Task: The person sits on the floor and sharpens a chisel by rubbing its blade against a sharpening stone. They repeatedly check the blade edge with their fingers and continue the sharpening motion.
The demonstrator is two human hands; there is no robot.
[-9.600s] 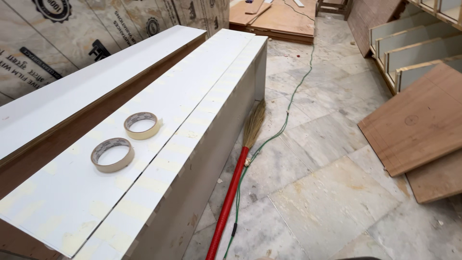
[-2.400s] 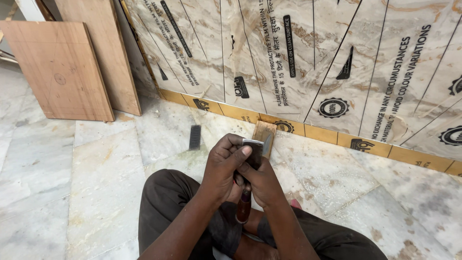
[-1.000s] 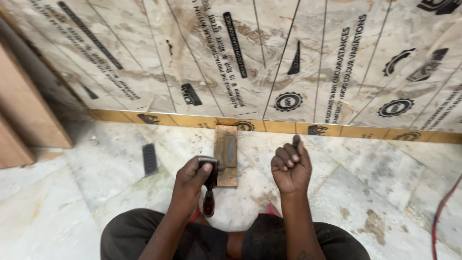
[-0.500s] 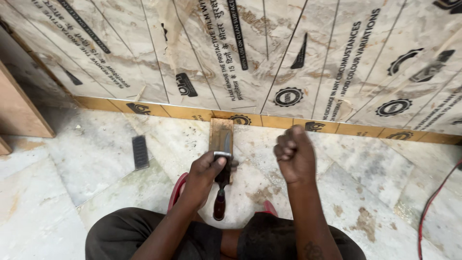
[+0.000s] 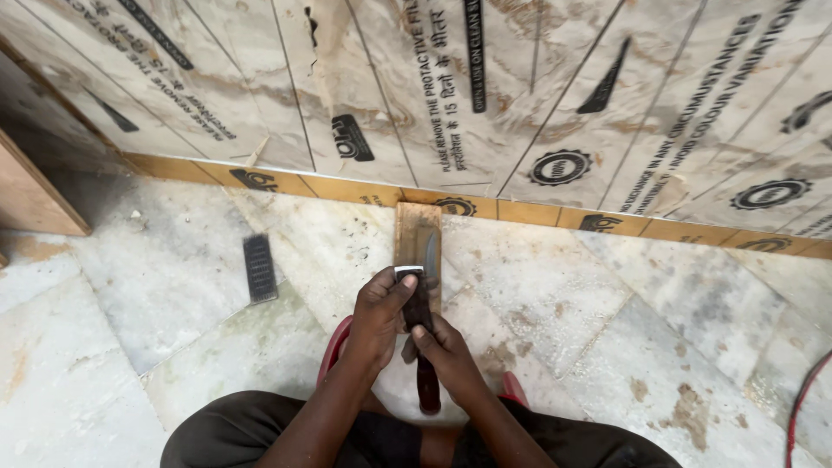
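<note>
Chisel [image 5: 425,290] lies at centre frame, blade on the sharpening block [image 5: 417,227]; left hand [image 5: 378,319] and right hand [image 5: 446,355] fingers grip it closed; pressing unevenly, the blade could slip and cut.

Floor [image 5: 607,347] is pale marble slabs, stained with brownish patches and dusty, with joints running diagonally. At the far side a wall panel [image 5: 520,95] stands covered in translucent protective film bearing black print and round emblems, with a yellow-brown strip [image 5: 537,211] along its base where it meets the floor. A wooden board [image 5: 30,195] leans at far left, a small dark ribbed rectangular object [image 5: 259,267], possibly a file or comb, lies on the floor to the left, and a red cable [image 5: 802,403] curves at the near right edge; light is even and diffuse.
</note>
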